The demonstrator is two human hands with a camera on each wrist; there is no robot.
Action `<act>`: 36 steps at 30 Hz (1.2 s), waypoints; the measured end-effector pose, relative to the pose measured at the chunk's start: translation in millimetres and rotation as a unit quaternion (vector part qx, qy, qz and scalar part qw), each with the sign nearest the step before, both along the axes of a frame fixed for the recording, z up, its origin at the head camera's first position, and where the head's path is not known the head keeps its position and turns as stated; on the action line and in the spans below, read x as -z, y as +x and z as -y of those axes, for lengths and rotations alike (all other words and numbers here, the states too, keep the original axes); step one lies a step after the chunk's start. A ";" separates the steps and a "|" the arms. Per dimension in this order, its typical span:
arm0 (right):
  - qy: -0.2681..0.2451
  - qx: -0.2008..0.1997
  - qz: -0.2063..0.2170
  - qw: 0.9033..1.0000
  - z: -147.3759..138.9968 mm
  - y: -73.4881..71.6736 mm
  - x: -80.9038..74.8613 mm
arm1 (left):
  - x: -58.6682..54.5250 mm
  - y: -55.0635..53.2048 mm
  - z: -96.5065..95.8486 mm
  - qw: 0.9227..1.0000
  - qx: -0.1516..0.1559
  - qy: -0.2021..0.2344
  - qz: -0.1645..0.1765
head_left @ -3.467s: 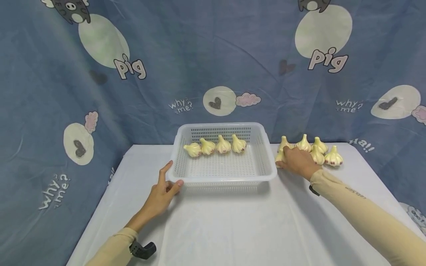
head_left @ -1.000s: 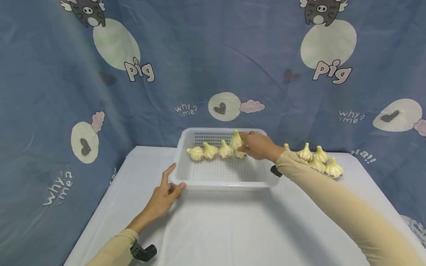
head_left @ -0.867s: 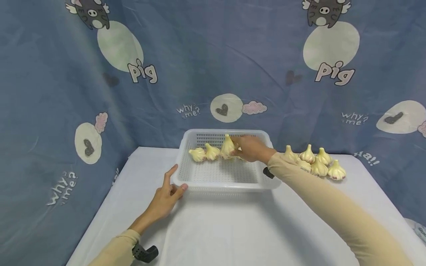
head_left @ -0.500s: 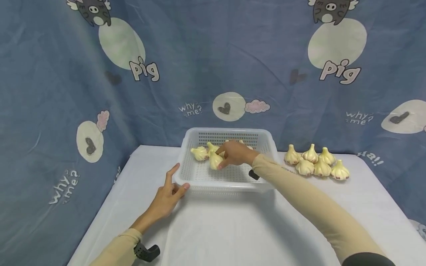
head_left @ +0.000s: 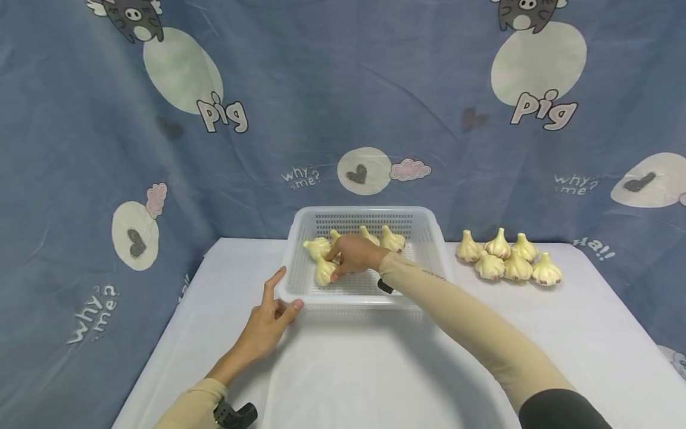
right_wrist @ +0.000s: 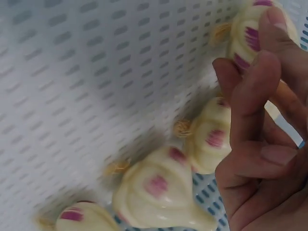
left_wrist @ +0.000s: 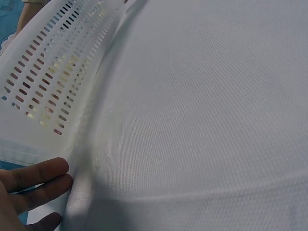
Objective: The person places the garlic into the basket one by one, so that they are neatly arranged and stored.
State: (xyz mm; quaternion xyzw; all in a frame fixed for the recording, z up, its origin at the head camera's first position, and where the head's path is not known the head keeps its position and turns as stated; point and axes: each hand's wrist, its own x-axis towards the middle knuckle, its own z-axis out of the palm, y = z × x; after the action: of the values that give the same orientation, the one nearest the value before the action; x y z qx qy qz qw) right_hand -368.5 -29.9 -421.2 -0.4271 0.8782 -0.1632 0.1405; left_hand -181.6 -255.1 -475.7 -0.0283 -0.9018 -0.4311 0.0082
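A white perforated plastic basket point(head_left: 359, 300) stands near the back of the table. My right hand point(head_left: 358, 253) is inside it, pinching a cream garlic bulb point(head_left: 324, 273) between thumb and fingers, low at the basket's left front. Behind this bulb lies a row of garlic bulbs point(head_left: 393, 239), partly covered by the hand; the right wrist view shows their purple-streaked bulbs point(right_wrist: 154, 187). My left hand point(head_left: 261, 326) rests at the basket's front left corner, forefinger along the left side and thumb at the front. In the left wrist view, extended fingers point(left_wrist: 41, 180) lie beside the basket's corner.
Several more garlic bulbs point(head_left: 490, 266) stand in a cluster on the white tablecloth point(head_left: 364, 369), right of the basket. A blue printed curtain point(head_left: 257, 119) hangs close behind the table and along its sides.
My right hand has gone from the bulb cluster at the right, over the basket, to its left front, carrying one garlic bulb. The left hand has stayed at the basket's corner.
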 end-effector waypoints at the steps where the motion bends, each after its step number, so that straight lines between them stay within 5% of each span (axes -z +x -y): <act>1: -0.003 0.000 -0.002 1.000 2.1 -0.1 1.1 | 0.3 0.2 0.0 1.000 0.000 0.001 0.000; 9: -0.015 0.001 -0.015 1.000 9.5 -0.8 4.7 | -0.7 1.5 0.4 1.000 -0.005 0.000 0.001; 21: -0.029 0.039 0.032 0.998 11.8 0.9 4.7 | -0.1 1.4 0.6 1.000 -0.005 -0.003 0.005; 36: -0.007 0.022 0.036 0.999 12.0 -1.3 5.9 | 2.4 0.3 2.0 1.000 -0.003 -0.001 0.004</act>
State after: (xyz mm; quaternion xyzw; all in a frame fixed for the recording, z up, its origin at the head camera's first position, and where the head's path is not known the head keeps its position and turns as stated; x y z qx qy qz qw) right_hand -369.7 -41.9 -427.1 -0.4026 0.8806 -0.1874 0.1651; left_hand -181.4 -257.0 -478.1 -0.0244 -0.9024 -0.4301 0.0061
